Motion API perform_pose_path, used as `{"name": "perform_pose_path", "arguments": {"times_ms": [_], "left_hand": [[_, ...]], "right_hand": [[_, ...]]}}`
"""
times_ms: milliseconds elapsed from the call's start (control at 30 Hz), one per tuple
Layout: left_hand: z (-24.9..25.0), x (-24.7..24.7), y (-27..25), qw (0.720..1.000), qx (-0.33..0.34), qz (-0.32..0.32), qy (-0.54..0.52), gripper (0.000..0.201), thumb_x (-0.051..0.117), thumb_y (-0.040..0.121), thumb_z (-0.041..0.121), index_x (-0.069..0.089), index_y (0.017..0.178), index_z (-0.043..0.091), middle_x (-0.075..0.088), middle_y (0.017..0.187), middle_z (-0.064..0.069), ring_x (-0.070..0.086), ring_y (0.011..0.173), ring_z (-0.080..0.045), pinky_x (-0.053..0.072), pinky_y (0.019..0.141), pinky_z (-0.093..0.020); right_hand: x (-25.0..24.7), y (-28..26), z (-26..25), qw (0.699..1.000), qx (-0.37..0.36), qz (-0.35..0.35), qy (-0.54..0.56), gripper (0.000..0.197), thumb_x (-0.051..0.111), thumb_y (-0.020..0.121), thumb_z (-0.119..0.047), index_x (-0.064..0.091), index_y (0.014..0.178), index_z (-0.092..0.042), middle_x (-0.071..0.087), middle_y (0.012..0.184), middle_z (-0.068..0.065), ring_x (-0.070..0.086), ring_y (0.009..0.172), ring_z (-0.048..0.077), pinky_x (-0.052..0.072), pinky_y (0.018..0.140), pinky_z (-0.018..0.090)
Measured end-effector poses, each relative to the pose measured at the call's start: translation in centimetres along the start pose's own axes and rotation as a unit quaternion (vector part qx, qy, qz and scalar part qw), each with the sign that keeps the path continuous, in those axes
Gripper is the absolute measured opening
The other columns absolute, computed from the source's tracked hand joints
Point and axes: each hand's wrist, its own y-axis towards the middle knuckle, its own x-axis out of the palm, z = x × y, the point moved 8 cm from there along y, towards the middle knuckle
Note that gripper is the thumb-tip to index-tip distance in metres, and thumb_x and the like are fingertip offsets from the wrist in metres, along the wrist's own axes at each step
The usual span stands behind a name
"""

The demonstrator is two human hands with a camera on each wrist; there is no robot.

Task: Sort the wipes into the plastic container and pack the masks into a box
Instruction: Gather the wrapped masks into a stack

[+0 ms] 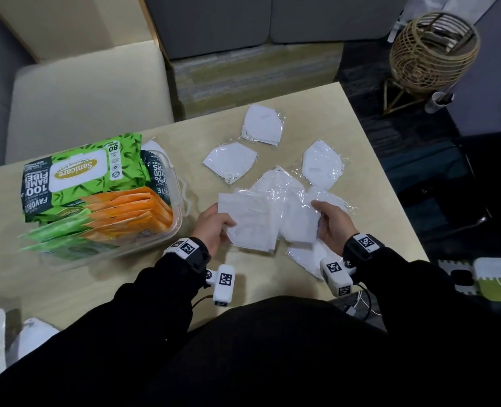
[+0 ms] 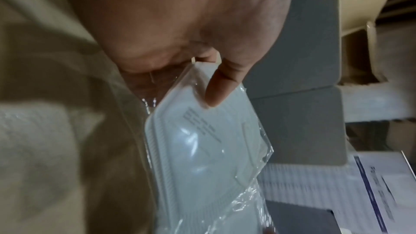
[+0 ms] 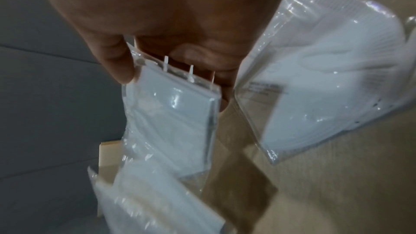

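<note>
My left hand grips a stack of white masks in clear wrappers; the left wrist view shows the thumb pressed on a wrapped mask. My right hand pinches another small stack of wrapped masks, seen close up in the right wrist view as a mask stack between thumb and fingers. Several more wrapped masks lie loose on the table behind. The clear plastic container at the left holds green and orange wipe packs. A white printed box shows in the left wrist view.
The beige table ends close on the right, with dark floor beyond. A cream chair stands behind the container. A rattan basket stands on the floor at the back right. A white mask lies at the near left.
</note>
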Motion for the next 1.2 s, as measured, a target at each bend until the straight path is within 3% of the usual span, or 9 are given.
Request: {"name": "perform_pose_path", "arguments": {"times_ms": [133, 267, 433, 533, 633, 733, 933, 1067, 1200], "left_hand": [[-0.6, 3.0, 0.5, 0.998, 0.015, -0.019, 0.061, 0.037, 0.059, 0.084, -0.012, 0.067, 0.108, 0.014, 0.076, 0.105, -0.008, 0.072, 0.093, -0.029, 0.059, 0.074, -0.036], [-1.8, 5.1, 1.1, 0.993, 0.029, -0.015, 0.110, 0.061, 0.072, 0.076, -0.001, 0.048, 0.129, 0.020, 0.067, 0.122, -0.005, 0.067, 0.116, -0.030, 0.057, 0.099, -0.049], [-1.4, 7.8, 1.4, 0.976, 0.062, -0.128, 0.166, 0.068, 0.077, 0.079, 0.016, 0.054, 0.142, 0.024, 0.071, 0.127, -0.003, 0.070, 0.114, -0.020, 0.056, 0.100, -0.039], [0.6, 6.7, 3.2, 0.973, 0.078, -0.036, 0.215, 0.056, 0.076, 0.086, 0.027, 0.063, 0.140, 0.018, 0.069, 0.122, -0.005, 0.067, 0.108, -0.023, 0.050, 0.110, -0.041], [3.5, 6.6, 4.6, 0.911, 0.131, 0.068, 0.385, 0.048, 0.072, 0.091, 0.026, 0.061, 0.137, 0.017, 0.064, 0.128, -0.006, 0.062, 0.117, -0.025, 0.044, 0.102, -0.028], [4.3, 8.5, 5.8, 0.860, 0.152, 0.071, 0.482, 0.060, 0.071, 0.089, 0.029, 0.051, 0.144, 0.018, 0.049, 0.144, -0.008, 0.050, 0.132, -0.030, 0.043, 0.108, -0.040], [3.9, 10.7, 6.1, 0.744, 0.166, 0.072, 0.643, 0.079, 0.077, 0.085, 0.040, 0.038, 0.150, 0.019, 0.041, 0.149, -0.007, 0.041, 0.138, -0.031, 0.045, 0.102, -0.047], [4.0, 8.1, 6.0, 0.811, 0.113, 0.092, 0.567, 0.073, 0.077, 0.084, 0.023, 0.043, 0.148, 0.014, 0.042, 0.148, -0.011, 0.048, 0.133, -0.033, 0.044, 0.103, -0.039], [6.7, 4.8, 4.0, 0.917, 0.160, 0.098, 0.351, 0.055, 0.064, 0.089, -0.001, 0.051, 0.139, 0.018, 0.050, 0.136, -0.011, 0.062, 0.114, -0.034, 0.048, 0.080, -0.023]], "right_hand": [[2.6, -0.4, 1.3, 0.994, 0.018, -0.070, -0.082, 0.031, 0.051, 0.106, -0.040, 0.072, 0.107, -0.017, 0.074, 0.089, -0.001, 0.071, 0.082, 0.018, 0.056, 0.071, 0.035], [5.2, -1.1, 1.6, 0.973, -0.049, -0.123, -0.191, 0.032, 0.075, 0.091, -0.023, 0.068, 0.120, -0.013, 0.079, 0.102, 0.004, 0.075, 0.092, 0.022, 0.062, 0.071, 0.031], [2.9, 0.0, 1.1, 0.978, -0.062, -0.025, -0.198, 0.036, 0.077, 0.081, -0.001, 0.069, 0.116, -0.008, 0.079, 0.103, 0.014, 0.076, 0.098, 0.034, 0.060, 0.093, 0.049], [0.2, 0.2, 0.4, 0.985, -0.047, 0.025, -0.164, 0.041, 0.080, 0.077, -0.006, 0.068, 0.116, -0.006, 0.079, 0.104, 0.015, 0.076, 0.098, 0.037, 0.060, 0.093, 0.052], [-3.1, 0.1, 0.0, 0.993, -0.025, 0.072, -0.090, 0.051, 0.080, 0.077, -0.003, 0.063, 0.125, 0.000, 0.076, 0.108, 0.021, 0.077, 0.092, 0.038, 0.063, 0.078, 0.051], [-5.5, -0.7, -0.6, 0.994, -0.025, 0.087, -0.057, 0.044, 0.074, 0.083, 0.008, 0.063, 0.126, 0.002, 0.075, 0.111, 0.023, 0.077, 0.088, 0.034, 0.062, 0.066, 0.039], [-7.6, -1.2, -0.8, 0.997, -0.016, 0.065, -0.040, 0.038, 0.070, 0.089, 0.003, 0.066, 0.126, -0.004, 0.075, 0.116, 0.019, 0.075, 0.098, 0.035, 0.063, 0.083, 0.047], [-7.6, -0.4, -0.4, 0.996, -0.001, 0.078, -0.031, 0.037, 0.071, 0.091, -0.005, 0.066, 0.128, -0.002, 0.075, 0.117, 0.019, 0.073, 0.102, 0.037, 0.056, 0.095, 0.053], [-6.1, 1.0, -0.1, 0.995, 0.010, 0.072, -0.073, 0.043, 0.076, 0.086, -0.007, 0.066, 0.128, -0.002, 0.077, 0.111, 0.016, 0.077, 0.093, 0.031, 0.062, 0.075, 0.040]]}}
